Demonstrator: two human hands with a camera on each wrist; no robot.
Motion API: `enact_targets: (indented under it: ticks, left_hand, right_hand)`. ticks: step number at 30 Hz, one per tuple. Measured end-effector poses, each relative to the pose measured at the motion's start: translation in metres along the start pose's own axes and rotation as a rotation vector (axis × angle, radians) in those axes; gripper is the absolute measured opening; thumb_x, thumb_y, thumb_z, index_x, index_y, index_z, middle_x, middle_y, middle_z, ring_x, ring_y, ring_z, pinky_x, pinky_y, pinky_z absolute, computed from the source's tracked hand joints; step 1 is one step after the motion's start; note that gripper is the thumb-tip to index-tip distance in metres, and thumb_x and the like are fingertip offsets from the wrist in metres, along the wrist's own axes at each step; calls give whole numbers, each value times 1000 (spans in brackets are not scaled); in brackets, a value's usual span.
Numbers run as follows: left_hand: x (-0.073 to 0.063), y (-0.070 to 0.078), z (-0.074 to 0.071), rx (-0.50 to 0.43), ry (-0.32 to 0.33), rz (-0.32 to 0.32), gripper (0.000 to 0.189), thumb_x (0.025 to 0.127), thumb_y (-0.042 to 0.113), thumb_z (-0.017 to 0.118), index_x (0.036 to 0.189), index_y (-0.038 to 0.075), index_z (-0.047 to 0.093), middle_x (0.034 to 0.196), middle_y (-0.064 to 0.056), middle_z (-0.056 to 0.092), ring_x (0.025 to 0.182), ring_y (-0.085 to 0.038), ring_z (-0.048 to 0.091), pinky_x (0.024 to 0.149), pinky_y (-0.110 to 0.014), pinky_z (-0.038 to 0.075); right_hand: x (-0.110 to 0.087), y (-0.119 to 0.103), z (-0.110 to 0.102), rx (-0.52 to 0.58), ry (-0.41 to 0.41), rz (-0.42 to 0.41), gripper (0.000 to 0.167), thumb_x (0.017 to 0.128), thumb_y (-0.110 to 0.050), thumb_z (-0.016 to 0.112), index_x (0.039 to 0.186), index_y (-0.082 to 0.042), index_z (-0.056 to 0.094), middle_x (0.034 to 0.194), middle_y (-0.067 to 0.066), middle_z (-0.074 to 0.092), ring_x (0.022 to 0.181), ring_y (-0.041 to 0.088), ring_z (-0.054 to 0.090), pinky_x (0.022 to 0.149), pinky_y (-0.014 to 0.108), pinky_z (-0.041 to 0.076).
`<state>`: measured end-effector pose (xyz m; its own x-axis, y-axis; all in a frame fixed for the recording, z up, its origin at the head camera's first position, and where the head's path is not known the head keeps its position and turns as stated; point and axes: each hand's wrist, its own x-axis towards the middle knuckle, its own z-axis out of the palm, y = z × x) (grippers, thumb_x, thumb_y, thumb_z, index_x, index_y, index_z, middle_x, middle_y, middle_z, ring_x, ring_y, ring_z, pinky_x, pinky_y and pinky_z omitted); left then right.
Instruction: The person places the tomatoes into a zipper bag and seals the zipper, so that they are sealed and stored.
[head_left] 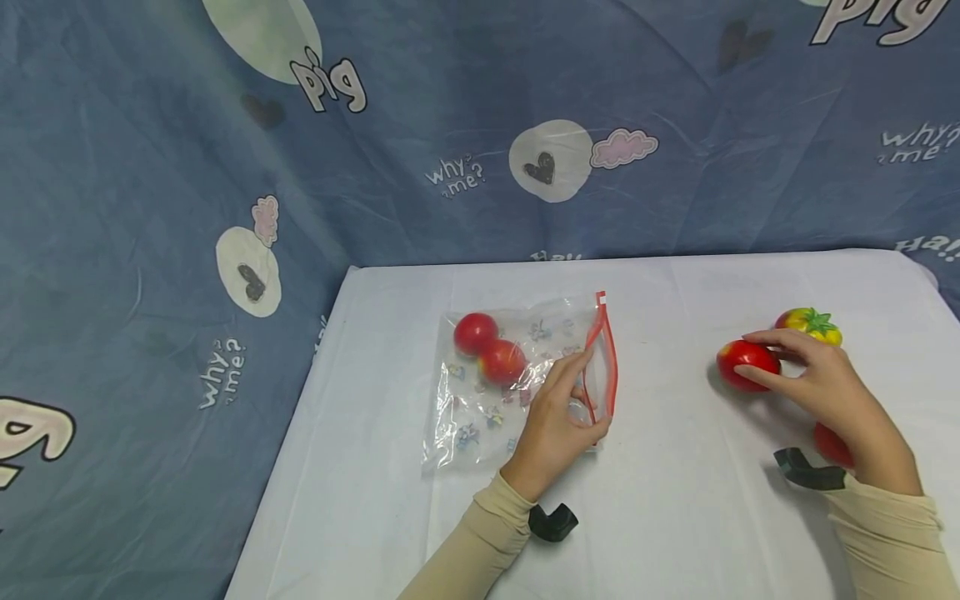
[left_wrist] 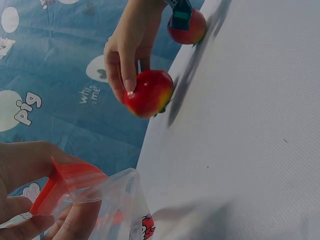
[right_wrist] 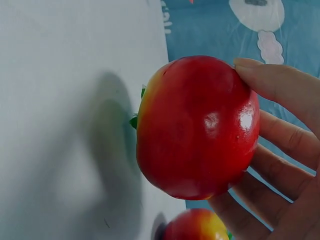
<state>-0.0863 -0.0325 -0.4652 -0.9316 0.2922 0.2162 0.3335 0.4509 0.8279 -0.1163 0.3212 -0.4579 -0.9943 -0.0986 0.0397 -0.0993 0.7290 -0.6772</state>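
My left hand (head_left: 558, 412) holds a clear zip bag (head_left: 465, 442) near its red zip strip (head_left: 612, 367), with the mouth spread apart in the left wrist view. Two red tomatoes (head_left: 502, 362) lie inside the bag, which has small printed figures. On the right, my right hand (head_left: 828, 387) grips another tomato (right_wrist: 200, 130) between thumb and fingers. That tomato is red, yellowish toward its green leaves, and its shadow (right_wrist: 112, 150) falls on the white cloth beside it.
Behind my right hand lies a tomato with yellow-green leaves (head_left: 813, 323). A further red one (head_left: 831, 444) is partly hidden by the right wrist. White cloth covers the table (head_left: 660, 517); a blue printed curtain (head_left: 420, 217) hangs along its back and left.
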Motion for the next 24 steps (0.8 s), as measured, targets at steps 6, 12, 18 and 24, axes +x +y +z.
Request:
enact_targets:
  ticks: [6,12,18,24]
  left_hand:
    - [1,0,0,18,9,14,89,80,5,86,157,18,43,152,-3,50,98,-12,63,63,-9,54]
    - [1,1,0,22,7,10,89,80,5,86,157,18,43,152,-2,49,97,-12,63,61,-9,54]
    - [1,1,0,23,6,15,89,80,5,86,157,16,43,152,-3,50,98,-12,63,61,-8,53]
    - [1,0,0,20,7,19,89,80,5,85,157,17,42,152,-3,50,97,-12,64,62,-8,54]
  right_hand:
    - [1,-2,7,41,26,-77,48,86,-20,85,129,-7,68,118,-5,68,100,-19,53,81,-6,40]
    - [2,-6,13,81,36,-124,44,85,-15,85,125,-6,69,109,-37,55,101,-25,48,82,-7,40]
    - [4,-12,20,98,44,-175,43,84,-9,85,124,-4,70,112,-36,56,104,-23,49,86,-7,39]
    - [5,-16,23,96,48,-188,44,84,-10,86,125,-6,70,114,-35,54,106,-23,48,87,-7,38]
